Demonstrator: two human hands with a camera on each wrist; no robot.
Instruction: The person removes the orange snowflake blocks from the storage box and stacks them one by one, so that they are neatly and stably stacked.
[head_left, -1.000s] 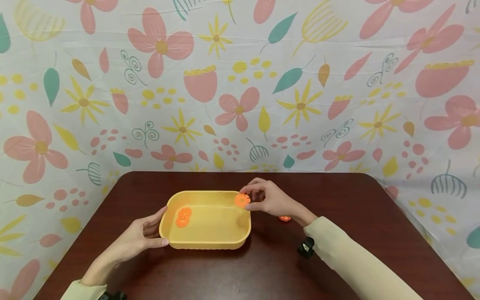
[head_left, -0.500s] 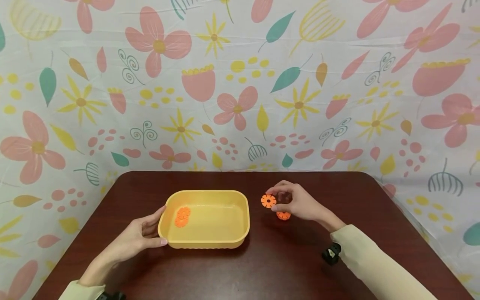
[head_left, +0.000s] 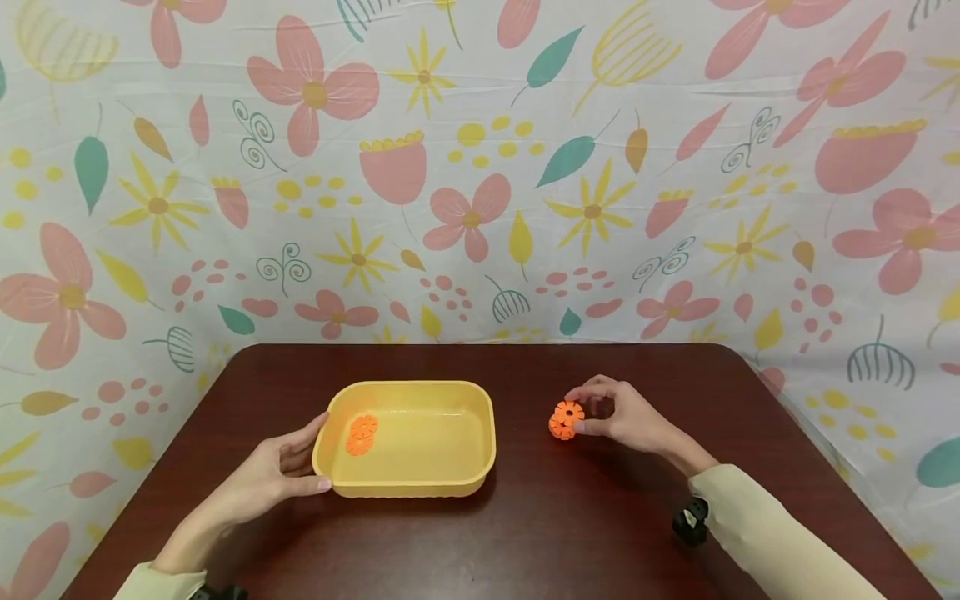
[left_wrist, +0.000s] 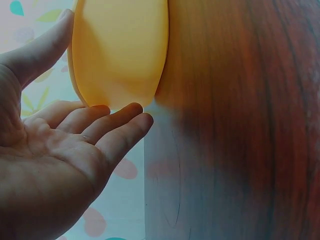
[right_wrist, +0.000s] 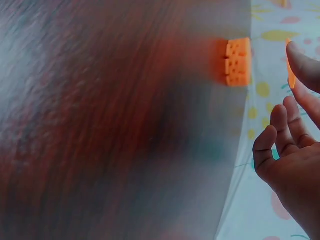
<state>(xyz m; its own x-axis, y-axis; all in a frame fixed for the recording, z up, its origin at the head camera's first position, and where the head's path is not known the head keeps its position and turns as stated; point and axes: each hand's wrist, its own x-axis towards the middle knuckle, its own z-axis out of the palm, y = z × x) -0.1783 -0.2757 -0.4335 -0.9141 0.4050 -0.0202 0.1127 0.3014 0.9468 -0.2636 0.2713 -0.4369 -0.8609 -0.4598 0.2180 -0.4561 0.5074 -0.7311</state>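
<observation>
At the left end of a yellow plastic tray (head_left: 405,490), my left hand (head_left: 258,487) holds the side, its thumb at the near corner and its fingers farther back. The left wrist view shows the thumb along one edge and fingertips against the tray's end. My right hand (head_left: 630,421) pinches an orange notched disc (head_left: 570,412) between thumb and index finger. That disc is upright, just above and partly in front of a short stack of orange notched discs (right_wrist: 238,62) on the table. In the right wrist view a gap separates disc and stack.
Two orange notched discs (head_left: 362,433) lie overlapping inside the tray, near its left end. Both stand on a dark reddish-brown table (head_left: 525,542). Behind its far edge hangs a white cloth (head_left: 480,321) printed with flowers and leaves.
My right hand has moved right, from over the tray's right rim to the stack, carrying the pinched disc. The left hand and tray have stayed put; the head view has shifted slightly.
</observation>
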